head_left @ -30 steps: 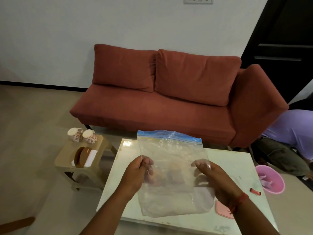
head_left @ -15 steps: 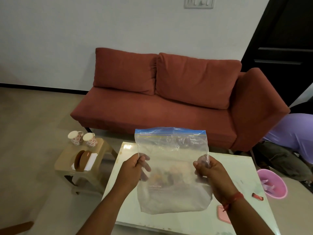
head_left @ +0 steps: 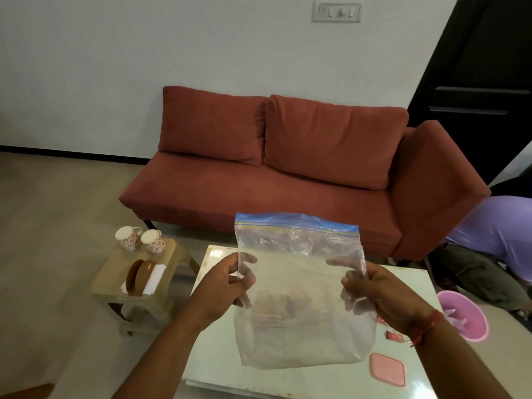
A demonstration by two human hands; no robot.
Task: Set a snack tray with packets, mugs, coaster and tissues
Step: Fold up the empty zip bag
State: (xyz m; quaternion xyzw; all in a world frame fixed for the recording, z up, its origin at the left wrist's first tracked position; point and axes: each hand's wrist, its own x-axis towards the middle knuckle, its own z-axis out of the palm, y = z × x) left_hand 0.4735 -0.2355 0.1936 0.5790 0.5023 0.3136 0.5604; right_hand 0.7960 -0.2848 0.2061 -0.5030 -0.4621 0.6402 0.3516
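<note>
I hold a clear zip bag (head_left: 299, 283) with a blue seal strip upright above the pale table (head_left: 218, 352). My left hand (head_left: 227, 283) grips its left edge and my right hand (head_left: 368, 289) grips its right edge. Blurred brownish things show through the bag; I cannot tell whether they lie inside it or on the table behind it. Two white mugs with red flowers (head_left: 141, 239) stand on a small beige stool (head_left: 121, 283) at the left, with brown round coasters (head_left: 139, 276) and white tissues (head_left: 155, 279) beside them.
A red sofa (head_left: 288, 168) stands behind the table. A pink square lid (head_left: 388, 370) and small red packets (head_left: 395, 336) lie at the table's right side. A pink basket (head_left: 466, 318) and a crouching person in purple (head_left: 498, 234) are at the right.
The bag has been lifted a little and straightened, its seal strip now more level. Both hands keep their hold on its sides.
</note>
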